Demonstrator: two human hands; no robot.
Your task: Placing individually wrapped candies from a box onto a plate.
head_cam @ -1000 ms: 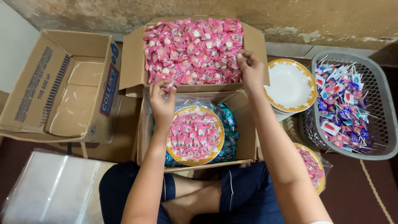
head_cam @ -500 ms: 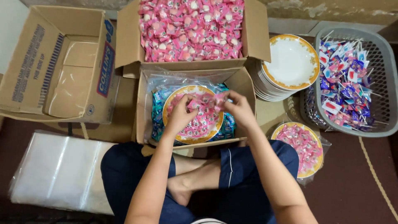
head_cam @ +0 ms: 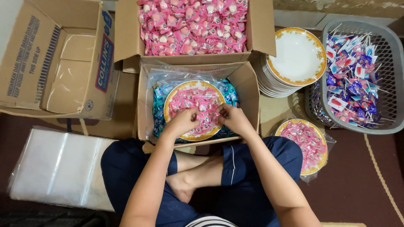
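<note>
Dark maroon carpet [head_cam: 362,176] carries everything around our crossed legs, with a small open cardboard box [head_cam: 248,90] straight ahead holding a gold-rimmed plate [head_cam: 170,101] heaped with pink wrapped candies [head_cam: 194,97]. Our left hand [head_cam: 182,122] and right hand [head_cam: 232,119] rest on the near side of that heap, fingers curled together over candies, though we cannot tell whether any is pinched. Beyond it a larger box [head_cam: 126,29] brims with pink candy; beside it stand stacked empty plates [head_cam: 296,56] and a grey basket [head_cam: 389,46].
</note>
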